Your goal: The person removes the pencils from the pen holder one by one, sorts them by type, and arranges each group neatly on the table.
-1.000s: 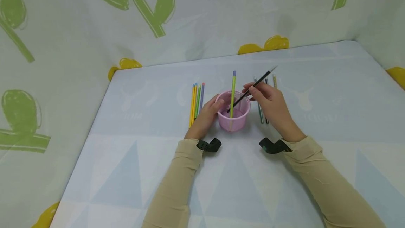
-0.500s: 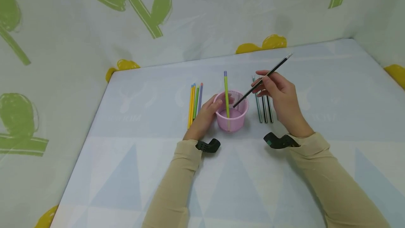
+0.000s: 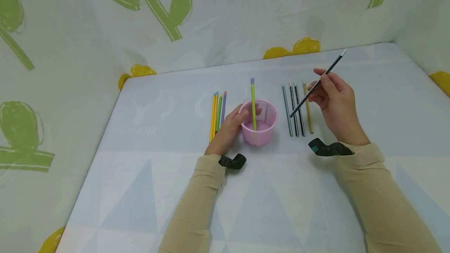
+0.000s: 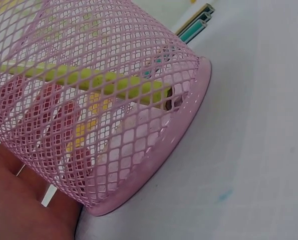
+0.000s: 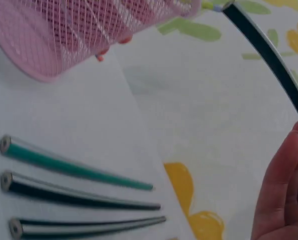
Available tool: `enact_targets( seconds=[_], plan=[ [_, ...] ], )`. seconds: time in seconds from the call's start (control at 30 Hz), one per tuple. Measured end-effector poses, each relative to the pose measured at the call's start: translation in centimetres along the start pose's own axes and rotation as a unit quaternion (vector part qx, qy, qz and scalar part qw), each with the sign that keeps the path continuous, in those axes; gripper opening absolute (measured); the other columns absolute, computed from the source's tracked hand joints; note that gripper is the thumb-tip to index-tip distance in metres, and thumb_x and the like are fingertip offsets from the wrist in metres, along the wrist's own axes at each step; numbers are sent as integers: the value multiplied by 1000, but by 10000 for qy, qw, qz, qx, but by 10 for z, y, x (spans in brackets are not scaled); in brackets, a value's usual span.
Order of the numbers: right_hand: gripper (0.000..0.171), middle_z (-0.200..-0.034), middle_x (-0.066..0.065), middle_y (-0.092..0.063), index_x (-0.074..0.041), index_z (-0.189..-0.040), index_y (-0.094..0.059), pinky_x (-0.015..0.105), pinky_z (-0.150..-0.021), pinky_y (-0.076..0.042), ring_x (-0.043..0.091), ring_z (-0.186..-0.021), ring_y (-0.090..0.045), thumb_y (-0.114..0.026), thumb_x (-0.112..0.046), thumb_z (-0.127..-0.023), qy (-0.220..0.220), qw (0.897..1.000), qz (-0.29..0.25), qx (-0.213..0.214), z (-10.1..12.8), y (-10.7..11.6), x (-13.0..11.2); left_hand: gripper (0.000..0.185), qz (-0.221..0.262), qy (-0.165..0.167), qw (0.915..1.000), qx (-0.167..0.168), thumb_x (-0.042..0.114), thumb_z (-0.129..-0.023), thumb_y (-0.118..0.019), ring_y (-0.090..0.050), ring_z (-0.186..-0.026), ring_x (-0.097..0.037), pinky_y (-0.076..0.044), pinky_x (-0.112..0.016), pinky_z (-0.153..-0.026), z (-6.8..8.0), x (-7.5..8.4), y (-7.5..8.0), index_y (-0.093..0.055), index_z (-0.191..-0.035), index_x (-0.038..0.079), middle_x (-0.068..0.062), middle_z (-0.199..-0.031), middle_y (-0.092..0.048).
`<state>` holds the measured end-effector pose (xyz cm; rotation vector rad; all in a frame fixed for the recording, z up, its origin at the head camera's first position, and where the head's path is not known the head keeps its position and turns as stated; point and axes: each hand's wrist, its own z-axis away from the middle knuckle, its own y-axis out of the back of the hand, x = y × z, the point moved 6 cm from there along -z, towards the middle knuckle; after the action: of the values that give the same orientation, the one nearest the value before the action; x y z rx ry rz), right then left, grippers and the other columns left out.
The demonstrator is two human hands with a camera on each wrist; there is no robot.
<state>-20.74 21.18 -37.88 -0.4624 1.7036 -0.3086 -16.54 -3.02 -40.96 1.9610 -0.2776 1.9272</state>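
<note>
— Above the row of pencils (image 3: 297, 109), which way is the black pencil (image 3: 318, 83) pointed?
— Tilted, eraser end up and away; it is pinched by the right hand (image 3: 335, 102).
— And the left hand (image 3: 228, 128)?
— Apparently wrapped round the pink mesh cup (image 3: 259, 122).

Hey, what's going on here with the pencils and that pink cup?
A person sits at a table sorting pencils. The left hand grips the side of a pink mesh cup, which has one green pencil standing in it. The right hand pinches a black pencil in the air, tilted, above a row of four pencils lying right of the cup. Another bunch of colored pencils lies left of the cup.
</note>
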Motion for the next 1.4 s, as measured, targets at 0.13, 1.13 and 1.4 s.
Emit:
enact_targets(
  seconds=[0.13, 1.13, 1.4],
  plan=[
    [37, -88, 13, -56, 1, -121, -49, 21, -64, -50, 20, -70, -53, -53, -17, -89, -634, 9976, 210, 157, 1, 19, 8, 42, 16, 91, 9999, -53, 42, -94, -32, -37, -120, -2, -21, -34, -104, 0, -1, -2, -40, -133, 27, 2, -126, -51],
    [66, -117, 20, -48, -6, -142, -19, 47, -83, -36, 27, -84, -55, -52, -28, -89, -1739, 7910, 5808, -818, -7, 52, 46, 42, -146, 221, 9995, 153, 41, -95, -31, -33, -122, 1, -22, -32, -103, 2, -7, 5, -38, -134, 27, 8, -126, -51],
    [58, -113, 20, -51, -4, -137, -31, 46, -77, -39, 22, -74, -60, -53, -26, -88, -1581, 7863, 5924, -769, -7, 51, 46, 42, -169, 231, 9995, 98, 42, -95, -31, -37, -120, -1, -23, -34, -103, 2, -7, 4, -39, -133, 28, 5, -126, -51]
  ],
)
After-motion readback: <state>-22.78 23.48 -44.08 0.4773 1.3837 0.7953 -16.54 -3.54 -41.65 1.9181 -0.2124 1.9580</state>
